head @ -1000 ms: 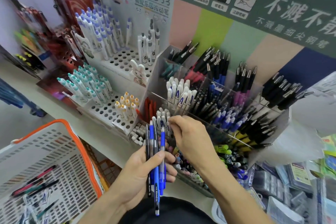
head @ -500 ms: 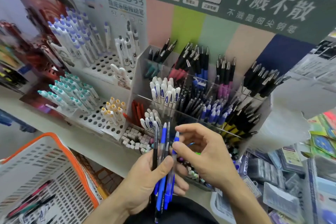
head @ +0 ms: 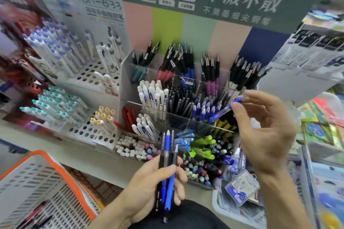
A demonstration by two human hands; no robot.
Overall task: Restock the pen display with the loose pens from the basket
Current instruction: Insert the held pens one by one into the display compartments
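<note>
My left hand (head: 149,184) grips a bundle of blue and black pens (head: 168,163), tips up, in front of the clear tiered pen display (head: 130,87). My right hand (head: 266,132) pinches a single blue pen (head: 226,108) by its cap end, slanted down over the middle row's blue pens (head: 203,110). The display's compartments hold white, black, blue, pink and green pens. The white basket with an orange rim (head: 55,165) sits at lower left, with a few loose pens (head: 37,217) in it.
A white peg-hole rack (head: 87,132) of white and teal pens stands left of the display on the shelf (head: 74,156). Small erasers (head: 128,147) lie at the display's foot. Packaged stationery (head: 242,189) and trays crowd the right side.
My right hand drew one blue pen out of the bundle and lifted it up and right over the display. The left hand stayed holding the rest. The view shifted right.
</note>
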